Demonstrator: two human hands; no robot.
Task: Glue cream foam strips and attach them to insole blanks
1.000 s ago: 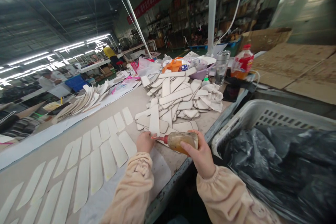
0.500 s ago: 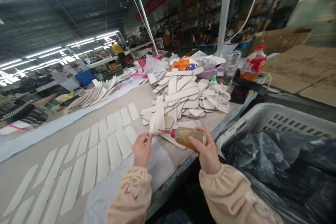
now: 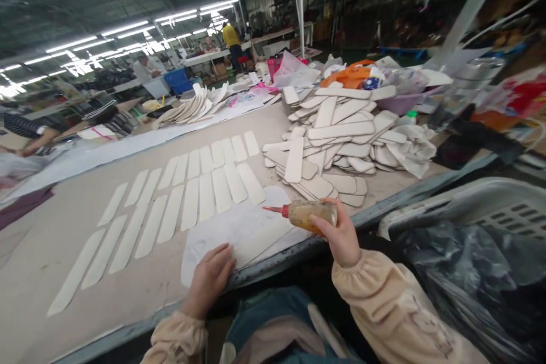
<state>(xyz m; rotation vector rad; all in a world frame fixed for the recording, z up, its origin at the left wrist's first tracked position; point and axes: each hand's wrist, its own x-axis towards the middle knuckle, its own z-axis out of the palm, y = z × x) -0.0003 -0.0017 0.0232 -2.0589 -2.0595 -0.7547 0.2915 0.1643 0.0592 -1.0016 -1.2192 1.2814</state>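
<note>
My right hand [image 3: 339, 233] is closed around a small squeeze bottle [image 3: 309, 213] of amber liquid with a red nozzle pointing left. My left hand [image 3: 211, 278] lies flat, fingers stretched, on a long cream strip piece [image 3: 264, 239] that rests on a white sheet [image 3: 222, 224] at the table's near edge. Beyond it, rows of cream strip pieces [image 3: 200, 196] lie side by side on the table [image 3: 85, 205]. A heap of the same pieces [image 3: 336, 136] sits at the right.
A white plastic basket [image 3: 490, 205] lined with a black bag stands at my right. Bottles, a purple bowl [image 3: 405, 103] and bags crowd the far right. Another fanned stack of pieces [image 3: 194, 107] lies further back. Other people work at distant tables.
My left hand came back from the heap toward me and now presses a strip flat on the white sheet. The camera swung left and down. The bottle stays in my right hand.
</note>
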